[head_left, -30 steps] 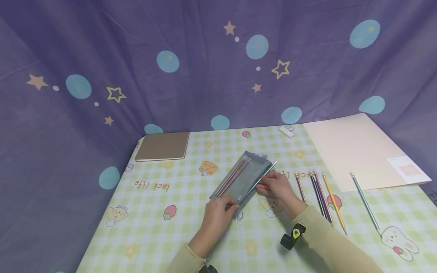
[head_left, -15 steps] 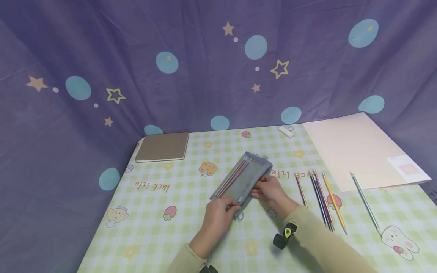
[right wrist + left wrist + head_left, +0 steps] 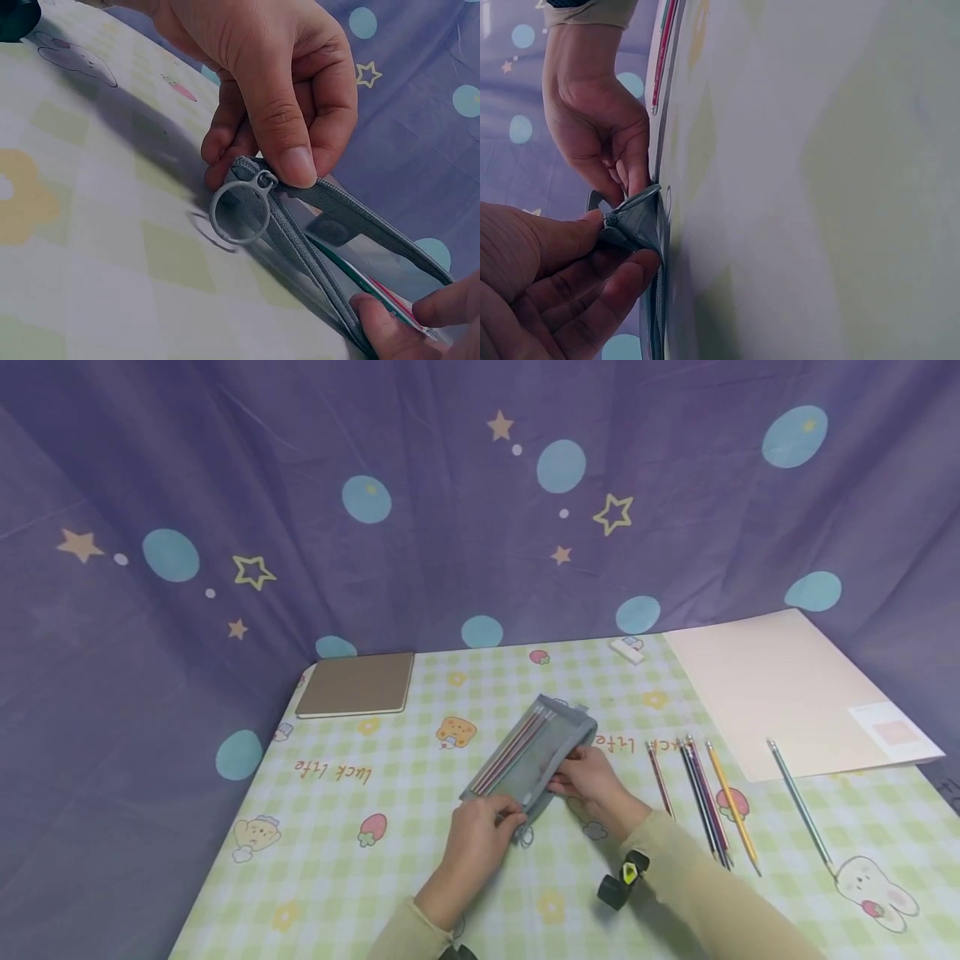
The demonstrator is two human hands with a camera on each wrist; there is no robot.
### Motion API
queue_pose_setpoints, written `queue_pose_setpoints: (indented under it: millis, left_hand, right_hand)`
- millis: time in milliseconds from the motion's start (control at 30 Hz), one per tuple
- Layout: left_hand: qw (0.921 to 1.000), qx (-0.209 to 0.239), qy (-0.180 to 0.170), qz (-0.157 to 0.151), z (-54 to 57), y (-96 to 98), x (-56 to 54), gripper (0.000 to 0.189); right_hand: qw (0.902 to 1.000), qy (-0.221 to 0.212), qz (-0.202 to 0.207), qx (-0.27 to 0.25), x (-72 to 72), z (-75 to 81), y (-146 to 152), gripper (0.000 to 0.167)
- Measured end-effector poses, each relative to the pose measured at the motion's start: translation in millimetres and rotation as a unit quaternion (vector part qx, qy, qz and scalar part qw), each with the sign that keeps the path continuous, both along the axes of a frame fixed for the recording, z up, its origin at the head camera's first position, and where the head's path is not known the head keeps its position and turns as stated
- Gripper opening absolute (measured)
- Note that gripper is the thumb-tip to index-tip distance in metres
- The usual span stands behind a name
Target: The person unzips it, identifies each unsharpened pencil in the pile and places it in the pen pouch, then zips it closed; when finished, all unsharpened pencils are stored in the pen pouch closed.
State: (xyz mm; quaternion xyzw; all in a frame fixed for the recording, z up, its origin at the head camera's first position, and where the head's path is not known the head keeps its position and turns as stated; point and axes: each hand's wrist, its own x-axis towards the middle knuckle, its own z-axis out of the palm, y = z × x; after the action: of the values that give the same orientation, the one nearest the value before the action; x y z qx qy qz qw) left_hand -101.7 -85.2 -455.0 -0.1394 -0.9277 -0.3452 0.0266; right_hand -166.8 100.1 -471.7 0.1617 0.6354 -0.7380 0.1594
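Both hands (image 3: 480, 831) pinching mesh pouch (image 3: 553, 745), pencils (image 3: 509, 753) w/in

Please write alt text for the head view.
A left hand pinches a grey pouch with pencils inside, and a right hand touches its edge. Several pencils lie on the checked tablecloth to the right; a notebook and eraser lie farther back.
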Motion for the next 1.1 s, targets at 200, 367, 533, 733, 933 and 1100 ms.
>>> queue_pose_setpoints:
  millis: [200,367,533,733,933,1100]
  left_hand:
    - [1.0,0.001,-0.004,0.003,0.3,-0.2,0.0,0.005]
    - [1.0,-0.004,-0.001,0.007,0.5,-0.1,0.2,0.005]
    - [1.0,-0.005,0.003,0.006,-0.6,-0.2,0.2,0.005]
    - [1.0,-0.002,0.005,0.006,-1.0,-0.8,0.1,0.005]
    - [0.9999,-0.002,0.011,0.006,-1.2,-1.4,0.3,0.005]
    - [0.9999,-0.001,0.011,0.007,-0.6,-1.2,-0.1,0.005]
  right_hand:
    - [0.9992,0.026,0.026,0.012,6.9,3.3,10,0.033]
    - [0.9948,0.069,0.061,0.044,12.9,10.4,27,0.029]
    - [0.9864,0.101,0.074,0.106,16.9,18.5,48,0.028]
    - [0.9717,0.128,0.082,0.181,17.8,23.7,76,0.027]
    - [0.9458,0.135,0.089,0.282,18.9,26.6,99,0.023]
    - [0.9108,0.128,0.092,0.382,23.3,27.2,113,0.018]
